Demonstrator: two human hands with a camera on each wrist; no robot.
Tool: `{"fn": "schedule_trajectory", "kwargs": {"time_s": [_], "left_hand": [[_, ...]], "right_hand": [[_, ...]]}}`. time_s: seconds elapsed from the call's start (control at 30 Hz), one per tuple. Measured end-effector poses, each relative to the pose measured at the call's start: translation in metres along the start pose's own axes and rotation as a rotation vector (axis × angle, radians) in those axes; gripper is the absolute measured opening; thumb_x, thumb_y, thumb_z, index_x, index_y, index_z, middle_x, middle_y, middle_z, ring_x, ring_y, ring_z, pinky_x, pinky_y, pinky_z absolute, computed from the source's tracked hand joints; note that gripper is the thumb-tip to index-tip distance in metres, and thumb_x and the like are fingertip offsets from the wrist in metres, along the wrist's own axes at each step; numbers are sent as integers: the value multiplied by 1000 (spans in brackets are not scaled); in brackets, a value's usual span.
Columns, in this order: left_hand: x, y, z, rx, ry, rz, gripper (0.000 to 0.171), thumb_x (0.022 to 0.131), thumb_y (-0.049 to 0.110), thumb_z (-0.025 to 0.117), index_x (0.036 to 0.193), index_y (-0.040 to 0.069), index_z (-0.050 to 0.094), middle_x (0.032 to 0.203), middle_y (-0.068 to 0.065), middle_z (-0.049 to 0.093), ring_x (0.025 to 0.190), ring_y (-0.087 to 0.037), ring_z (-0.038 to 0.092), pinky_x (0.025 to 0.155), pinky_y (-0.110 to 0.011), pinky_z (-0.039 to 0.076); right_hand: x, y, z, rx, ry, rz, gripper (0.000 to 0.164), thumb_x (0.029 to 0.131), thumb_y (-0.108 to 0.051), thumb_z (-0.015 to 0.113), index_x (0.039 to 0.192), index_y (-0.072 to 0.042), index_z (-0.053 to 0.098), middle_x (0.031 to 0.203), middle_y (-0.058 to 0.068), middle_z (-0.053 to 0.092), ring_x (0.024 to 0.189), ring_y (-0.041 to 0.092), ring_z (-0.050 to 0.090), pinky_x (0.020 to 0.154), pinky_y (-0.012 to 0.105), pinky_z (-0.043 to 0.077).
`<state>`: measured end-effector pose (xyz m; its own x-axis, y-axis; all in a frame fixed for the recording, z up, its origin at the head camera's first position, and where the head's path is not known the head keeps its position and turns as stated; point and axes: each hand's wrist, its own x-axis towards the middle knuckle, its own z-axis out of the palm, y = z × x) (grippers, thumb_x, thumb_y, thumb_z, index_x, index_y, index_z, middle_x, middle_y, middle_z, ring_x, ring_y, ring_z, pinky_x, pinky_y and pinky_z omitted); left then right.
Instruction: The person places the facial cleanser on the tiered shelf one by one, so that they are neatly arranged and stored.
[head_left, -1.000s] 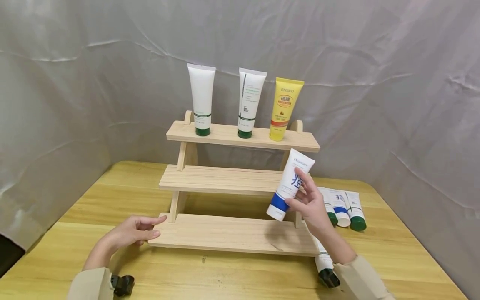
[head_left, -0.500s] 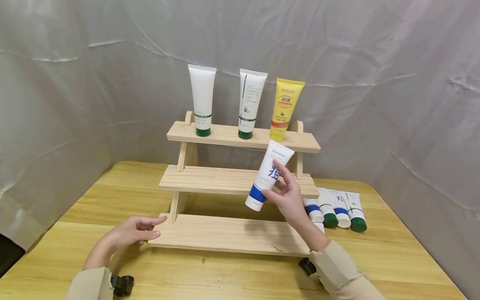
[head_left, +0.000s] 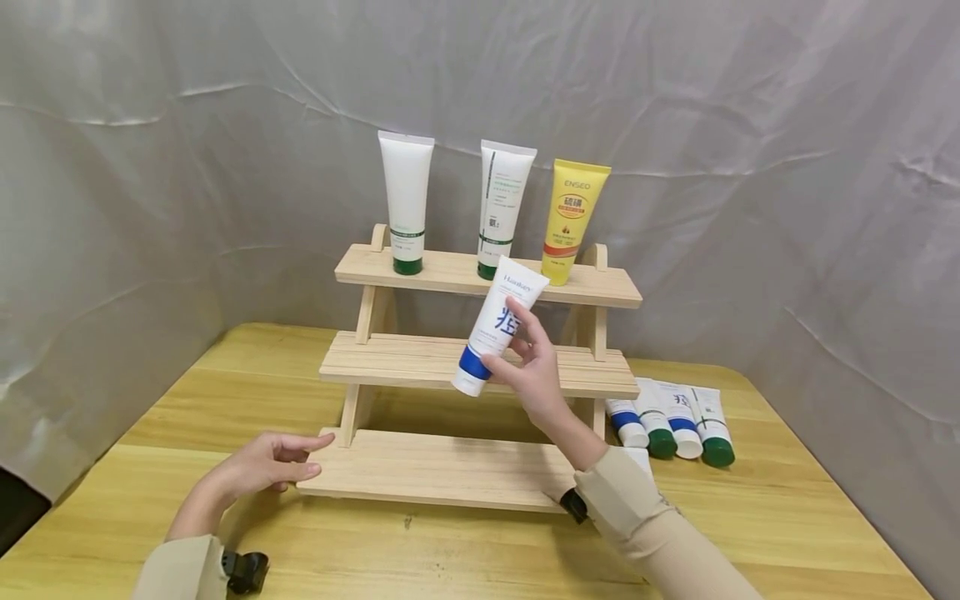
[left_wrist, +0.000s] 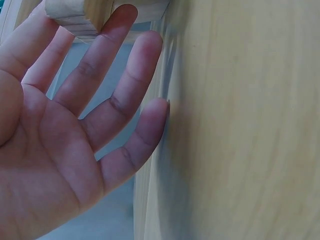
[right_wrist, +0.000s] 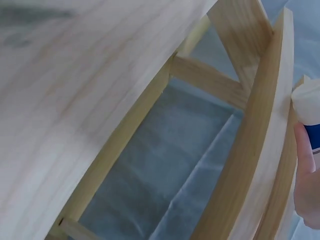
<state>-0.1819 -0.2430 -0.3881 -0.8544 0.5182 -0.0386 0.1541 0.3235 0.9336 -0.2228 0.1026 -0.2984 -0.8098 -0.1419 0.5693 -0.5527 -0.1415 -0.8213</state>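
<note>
My right hand [head_left: 531, 367] holds a white squeeze tube [head_left: 498, 321] with a blue band and white cap. The tube leans, cap end lower left, in front of the middle shelf; its cap [right_wrist: 307, 102] shows at the edge of the right wrist view. My left hand [head_left: 262, 462] holds the left end of the bottom shelf of a three-tier wooden display stand [head_left: 442, 471]. In the left wrist view its fingers [left_wrist: 122, 95] spread by the shelf end. On the top shelf stand two white tubes [head_left: 407, 200] with green caps and a yellow tube [head_left: 573, 221].
Several white tubes [head_left: 708, 425] with green or white caps lie on the wooden table [head_left: 787, 500] right of the stand. Another white tube [head_left: 639, 458] is partly hidden by the right arm. A grey cloth [head_left: 262, 167] hangs behind the table.
My right hand has carried the blue-banded tube left and upward, from the stand's right side to in front of the middle shelf. My left hand has stayed in place.
</note>
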Motion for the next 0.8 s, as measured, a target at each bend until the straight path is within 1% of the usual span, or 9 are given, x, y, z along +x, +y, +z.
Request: {"fn": "schedule_trajectory", "kwargs": {"time_s": [0.2, 0.3, 0.43, 0.53, 0.67, 0.8], "left_hand": [[0, -1, 0, 1, 6, 2, 53, 87, 14, 59, 129, -8, 37, 64, 4, 38, 56, -5, 36, 49, -22, 36], [0, -1, 0, 2, 6, 4, 52, 87, 14, 59, 129, -8, 38, 64, 4, 38, 56, -5, 36, 49, -22, 36], [-1, -1, 0, -2, 3, 4, 52, 87, 13, 59, 129, -8, 37, 64, 4, 37, 56, -5, 36, 48, -22, 36], [-1, 0, -1, -3, 1, 0, 52, 87, 13, 59, 129, -8, 37, 64, 3, 37, 56, -5, 36, 48, -22, 36], [-1, 1, -1, -3, 4, -13, 53, 87, 14, 59, 130, -7, 38, 65, 3, 37, 56, -5, 36, 49, -22, 36], [-1, 1, -1, -3, 13, -26, 54, 86, 15, 60, 130, -6, 38, 65, 4, 36, 57, -5, 36, 49, -22, 36]], "right_hand": [[12, 6, 19, -39, -7, -48, 67, 76, 16, 58, 135, -2, 33, 125, 16, 39, 96, 25, 50, 72, 29, 49], [17, 5, 29, -116, -17, -85, 65, 76, 16, 59, 134, 0, 34, 125, 17, 38, 95, 27, 50, 71, 29, 49], [20, -5, 42, -203, -26, -115, 62, 75, 18, 59, 131, 5, 36, 120, 22, 37, 94, 32, 50, 68, 37, 49], [21, -12, 50, -234, -32, -108, 60, 74, 19, 58, 129, 7, 37, 117, 24, 37, 95, 34, 50, 67, 42, 50], [29, -2, 53, -277, -37, -106, 59, 75, 16, 60, 129, 3, 41, 119, 20, 38, 101, 33, 49, 66, 39, 51], [38, 11, 58, -325, -48, -140, 58, 75, 14, 62, 128, -3, 45, 122, 16, 39, 102, 28, 48, 64, 35, 51]]}}
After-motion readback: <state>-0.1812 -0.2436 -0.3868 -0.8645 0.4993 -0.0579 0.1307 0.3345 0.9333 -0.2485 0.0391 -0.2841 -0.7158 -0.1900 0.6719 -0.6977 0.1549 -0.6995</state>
